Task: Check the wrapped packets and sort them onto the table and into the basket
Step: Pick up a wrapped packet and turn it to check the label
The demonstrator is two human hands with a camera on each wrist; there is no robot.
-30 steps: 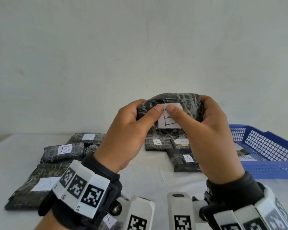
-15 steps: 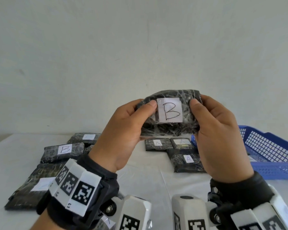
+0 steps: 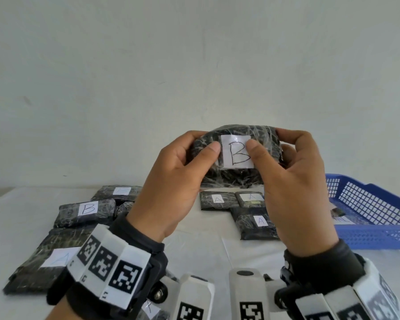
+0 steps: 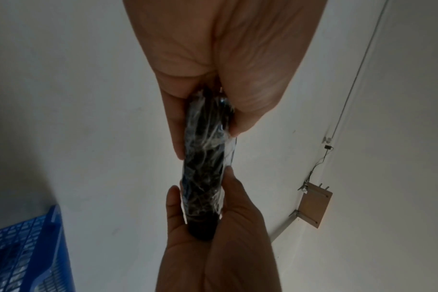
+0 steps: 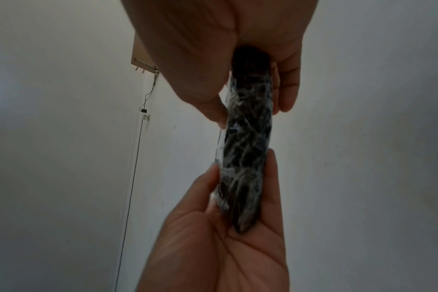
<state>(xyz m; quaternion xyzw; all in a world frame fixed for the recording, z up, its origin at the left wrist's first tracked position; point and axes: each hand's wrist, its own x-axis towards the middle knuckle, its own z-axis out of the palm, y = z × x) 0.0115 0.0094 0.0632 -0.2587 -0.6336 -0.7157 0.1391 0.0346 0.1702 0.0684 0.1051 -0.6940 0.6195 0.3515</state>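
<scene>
White wall is filling the background above the pale table (image 3: 206, 248) where we are sorting. We are holding one wrapped packet (image 3: 237, 179) up at chest height, well above the table, its white label reading B facing us. Our left hand (image 3: 171, 185) is pinching its left end and our right hand (image 3: 293, 195) its right end, thumbs in front beside the label, fingers curled behind. Our wrists are hiding part of the three packets marked A (image 3: 217, 199) lying beyond. Left of them, another B packet (image 3: 87, 213) is lying among more, one label too faint to read. At right, the blue basket (image 3: 367, 209) is running off the edge, its contents hard to make out.
</scene>
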